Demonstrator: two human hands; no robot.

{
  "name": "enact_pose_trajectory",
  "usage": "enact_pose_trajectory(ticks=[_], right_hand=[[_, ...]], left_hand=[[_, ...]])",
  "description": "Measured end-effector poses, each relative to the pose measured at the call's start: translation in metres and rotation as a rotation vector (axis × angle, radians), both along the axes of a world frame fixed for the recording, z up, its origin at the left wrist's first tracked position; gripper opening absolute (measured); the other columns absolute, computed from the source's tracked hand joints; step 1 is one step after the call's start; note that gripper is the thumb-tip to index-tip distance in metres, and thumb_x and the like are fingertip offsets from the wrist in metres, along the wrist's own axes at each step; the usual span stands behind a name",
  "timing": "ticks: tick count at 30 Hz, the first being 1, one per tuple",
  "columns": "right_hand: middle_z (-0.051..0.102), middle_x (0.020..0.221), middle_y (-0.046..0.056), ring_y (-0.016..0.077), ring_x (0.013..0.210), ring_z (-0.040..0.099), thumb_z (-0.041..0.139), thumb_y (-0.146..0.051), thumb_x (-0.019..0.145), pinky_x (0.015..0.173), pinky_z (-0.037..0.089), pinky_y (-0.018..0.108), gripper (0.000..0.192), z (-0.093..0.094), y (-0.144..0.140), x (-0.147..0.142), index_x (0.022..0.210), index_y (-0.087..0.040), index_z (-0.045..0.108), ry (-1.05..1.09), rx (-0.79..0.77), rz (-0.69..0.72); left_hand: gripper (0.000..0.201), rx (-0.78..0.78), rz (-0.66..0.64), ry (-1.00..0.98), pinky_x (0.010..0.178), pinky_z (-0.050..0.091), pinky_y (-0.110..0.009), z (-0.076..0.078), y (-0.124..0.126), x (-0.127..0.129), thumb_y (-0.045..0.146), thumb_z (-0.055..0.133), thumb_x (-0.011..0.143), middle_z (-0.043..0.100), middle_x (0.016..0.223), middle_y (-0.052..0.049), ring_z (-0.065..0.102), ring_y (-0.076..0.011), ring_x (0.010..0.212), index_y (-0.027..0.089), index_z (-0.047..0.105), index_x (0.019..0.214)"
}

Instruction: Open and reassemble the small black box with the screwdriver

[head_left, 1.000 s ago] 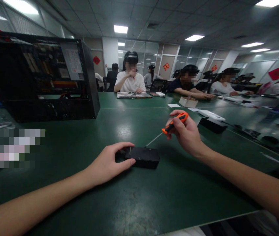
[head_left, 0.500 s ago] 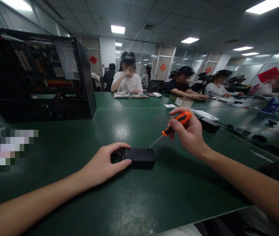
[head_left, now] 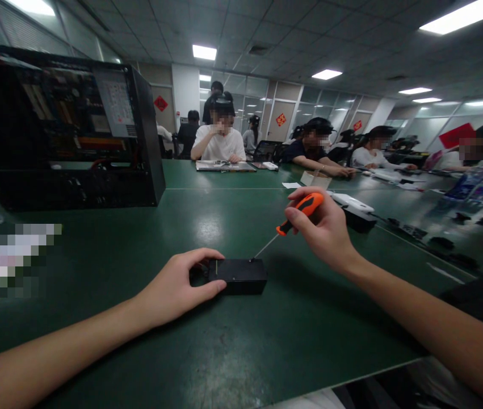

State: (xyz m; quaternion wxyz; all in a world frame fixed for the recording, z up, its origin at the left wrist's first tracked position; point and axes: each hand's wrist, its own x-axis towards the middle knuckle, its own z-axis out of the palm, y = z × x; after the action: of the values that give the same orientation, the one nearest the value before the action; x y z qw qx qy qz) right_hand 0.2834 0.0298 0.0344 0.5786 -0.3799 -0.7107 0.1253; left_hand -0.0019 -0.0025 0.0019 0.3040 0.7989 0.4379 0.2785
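A small black rectangular box (head_left: 241, 275) lies on the green table (head_left: 147, 358) in front of me. My left hand (head_left: 190, 278) grips its left end, thumb on the near side and fingers on the far side. An orange and black screwdriver (head_left: 305, 210) is held in my right hand (head_left: 322, 227), tilted down to the left. Its metal tip meets a small dark screw on the box's top, near the far right corner. Part of the box's left end is hidden behind my left fingers.
An open black computer case (head_left: 143, 136) stands at the left. A white and black device (head_left: 354, 204) lies beyond my right hand, near a small open carton (head_left: 314, 179). Dark parts (head_left: 441, 243) are scattered at the right. Across the table sits a person in white (head_left: 219, 142).
My right hand and the screwdriver have shifted slightly left in view, as has the whole scene. The tip stays at the same spot on the box. Another person now shows behind the seated one.
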Motion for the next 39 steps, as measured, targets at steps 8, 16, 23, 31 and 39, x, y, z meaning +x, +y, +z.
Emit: enact_pose_trajectory(ticks=[8, 16, 23, 31, 39], right_hand=[[0.053, 0.076, -0.004, 0.0093, 0.056, 0.053, 0.071, -0.043, 0.085, 0.047, 0.044, 0.023, 0.030, -0.002, 0.009, 0.002, 0.100, -0.021, 0.057, 0.024, -0.104, -0.024], [0.058, 0.077, -0.002, 0.0126, 0.059, 0.058, 0.072, -0.055, 0.083, 0.048, 0.048, 0.025, 0.043, -0.008, 0.020, 0.003, 0.101, -0.020, 0.054, 0.104, -0.261, 0.061], [0.050, 0.066, -0.008, 0.0112, 0.061, 0.057, 0.072, -0.052, 0.083, 0.061, 0.048, 0.025, 0.040, -0.005, 0.031, 0.006, 0.096, -0.022, 0.047, 0.418, -0.582, 0.374], [0.058, 0.084, -0.002, 0.0117, 0.077, 0.055, 0.080, -0.048, 0.078, 0.071, 0.043, 0.024, 0.051, 0.006, 0.010, 0.011, 0.119, -0.017, 0.072, -0.692, -0.585, 0.461], [0.072, 0.111, 0.003, 0.0206, 0.099, 0.066, 0.077, -0.046, 0.081, 0.086, 0.050, 0.028, 0.051, 0.004, 0.001, 0.001, 0.122, -0.016, 0.072, -0.718, -0.558, 0.483]], left_hand=[[0.041, -0.044, -0.029, 0.013, 0.089, 0.052, -0.035, 0.002, -0.002, -0.001, 0.040, 0.075, 0.083, 0.075, 0.111, -0.002, 0.070, -0.0260, 0.101, 0.023, 0.067, 0.120], [0.039, -0.085, -0.005, 0.001, 0.088, 0.052, -0.037, 0.005, -0.005, -0.001, 0.042, 0.075, 0.083, 0.076, 0.110, -0.004, 0.071, -0.0280, 0.100, 0.024, 0.071, 0.117], [0.038, -0.114, 0.008, -0.008, 0.088, 0.051, -0.035, 0.007, -0.006, 0.000, 0.039, 0.077, 0.082, 0.077, 0.109, -0.003, 0.071, -0.0276, 0.101, 0.024, 0.072, 0.116], [0.039, -0.137, -0.016, -0.039, 0.089, 0.051, -0.036, 0.006, -0.006, 0.000, 0.037, 0.076, 0.083, 0.078, 0.109, -0.003, 0.071, -0.0271, 0.101, 0.022, 0.070, 0.119], [0.043, -0.141, -0.013, -0.050, 0.090, 0.052, -0.035, 0.005, -0.004, 0.000, 0.038, 0.077, 0.082, 0.078, 0.108, -0.004, 0.072, -0.0270, 0.101, 0.021, 0.069, 0.120]])
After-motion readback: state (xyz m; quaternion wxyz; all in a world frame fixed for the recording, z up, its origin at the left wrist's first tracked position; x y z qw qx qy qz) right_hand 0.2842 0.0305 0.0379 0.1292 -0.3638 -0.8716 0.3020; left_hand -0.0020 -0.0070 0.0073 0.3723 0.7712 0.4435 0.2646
